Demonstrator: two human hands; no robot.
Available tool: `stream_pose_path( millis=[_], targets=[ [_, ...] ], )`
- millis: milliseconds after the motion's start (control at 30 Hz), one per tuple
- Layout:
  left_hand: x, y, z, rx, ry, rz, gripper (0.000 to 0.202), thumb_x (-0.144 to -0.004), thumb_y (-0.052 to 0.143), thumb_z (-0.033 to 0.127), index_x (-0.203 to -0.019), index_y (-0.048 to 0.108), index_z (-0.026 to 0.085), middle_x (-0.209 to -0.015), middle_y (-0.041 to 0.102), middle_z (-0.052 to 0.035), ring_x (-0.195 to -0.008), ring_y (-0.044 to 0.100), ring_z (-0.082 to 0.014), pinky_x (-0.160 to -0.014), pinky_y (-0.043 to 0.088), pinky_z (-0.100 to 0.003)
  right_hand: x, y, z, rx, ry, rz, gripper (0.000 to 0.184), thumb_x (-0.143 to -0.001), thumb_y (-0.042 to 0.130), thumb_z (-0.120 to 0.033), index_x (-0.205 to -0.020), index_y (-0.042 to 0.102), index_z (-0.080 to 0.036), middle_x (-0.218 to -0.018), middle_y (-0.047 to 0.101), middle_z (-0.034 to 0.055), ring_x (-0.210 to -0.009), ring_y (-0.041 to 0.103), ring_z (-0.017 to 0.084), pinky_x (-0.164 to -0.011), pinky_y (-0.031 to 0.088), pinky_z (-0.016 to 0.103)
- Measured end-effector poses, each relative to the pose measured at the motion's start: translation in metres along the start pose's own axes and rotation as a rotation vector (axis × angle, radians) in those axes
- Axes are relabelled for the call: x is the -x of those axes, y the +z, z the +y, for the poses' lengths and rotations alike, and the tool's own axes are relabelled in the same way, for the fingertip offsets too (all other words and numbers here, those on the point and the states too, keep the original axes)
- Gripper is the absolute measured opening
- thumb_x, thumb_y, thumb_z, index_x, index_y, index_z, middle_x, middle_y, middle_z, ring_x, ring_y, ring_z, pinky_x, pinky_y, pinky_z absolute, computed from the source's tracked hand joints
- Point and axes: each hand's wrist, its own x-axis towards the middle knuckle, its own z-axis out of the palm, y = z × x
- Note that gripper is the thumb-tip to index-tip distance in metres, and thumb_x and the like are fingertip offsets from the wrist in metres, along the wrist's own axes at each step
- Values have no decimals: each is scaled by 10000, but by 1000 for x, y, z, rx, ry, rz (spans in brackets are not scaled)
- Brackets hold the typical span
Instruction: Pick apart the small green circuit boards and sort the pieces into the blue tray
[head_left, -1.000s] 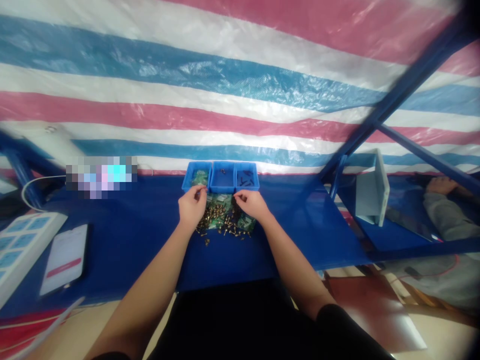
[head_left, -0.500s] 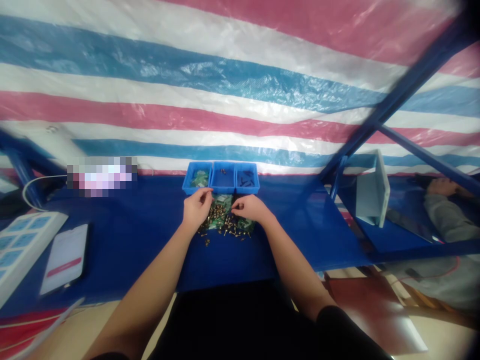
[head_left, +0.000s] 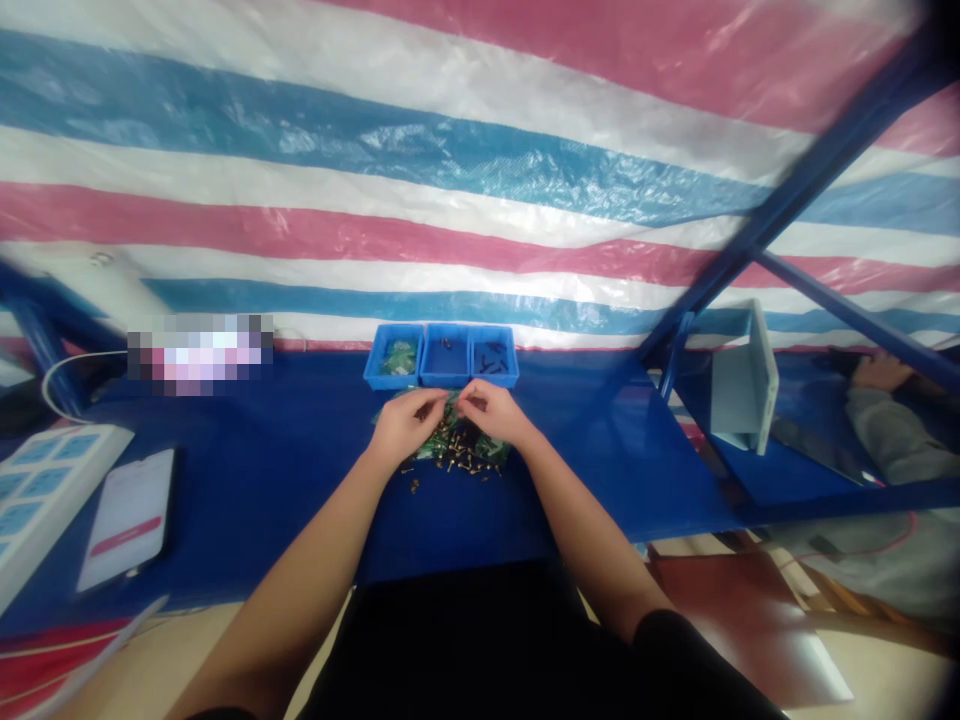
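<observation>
My left hand (head_left: 407, 425) and my right hand (head_left: 493, 412) meet fingertip to fingertip above a heap of small brass-coloured pieces (head_left: 459, 460). Both are closed in a pinch; whatever sits between the fingers is too small to make out. Green packets or boards (head_left: 495, 450) lie under and among the brass pieces, partly covered by my hands. Just behind stand three joined blue bins. Green pieces fill the left bin (head_left: 386, 380), a few small bits lie in the middle bin (head_left: 442, 379), and dark slim pieces are in the right bin (head_left: 506, 380).
A phone (head_left: 127, 520) and a white power strip (head_left: 67, 490) lie at the left of the blue table (head_left: 285, 480). Blue frame bars (head_left: 720, 265) rise at the right. Beyond them are a grey upright panel (head_left: 735, 400) and another person's sleeved arm (head_left: 885, 430).
My left hand has moved right and my right hand slightly left, so their fingertips now come together over the heap. The bins have stayed put.
</observation>
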Motion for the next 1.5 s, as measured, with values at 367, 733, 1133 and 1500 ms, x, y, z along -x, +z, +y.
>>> stream_pose_path(
  millis=[367,733,1133,1500],
  targets=[
    [0,3,-5,3,107,-59,247,-917,536,333,-1052,719,236,-1010,739,-43,-835,686,-174,-792,538,-291,-5,8,10,15,7,133,325,-758,727,-388,-1012,650,-200,-824,699,13,-674,619,134,-689,504,268],
    [1,4,-4,-16,1,-122,265,-926,492,392,-1018,684,234,-899,731,-34,-762,675,-176,-710,521,-274,-4,8,5,37,-22,123,276,-770,712,-426,-933,689,-205,-825,704,23,-691,624,144,-663,503,269],
    [1,6,-7,-29,28,-76,278,-920,513,396,-1044,697,228,-984,736,-49,-841,692,-194,-786,538,-303,-4,7,6,66,-44,144,240,-807,684,-392,-957,736,-211,-910,740,42,-725,642,160,-727,521,291],
    [0,7,-6,-26,34,-49,255,-921,534,380,-1041,709,238,-1028,737,-39,-907,693,-206,-840,534,-320,-4,8,5,55,-51,149,261,-801,692,-396,-985,741,-218,-904,742,39,-710,644,159,-727,531,292]
  ],
)
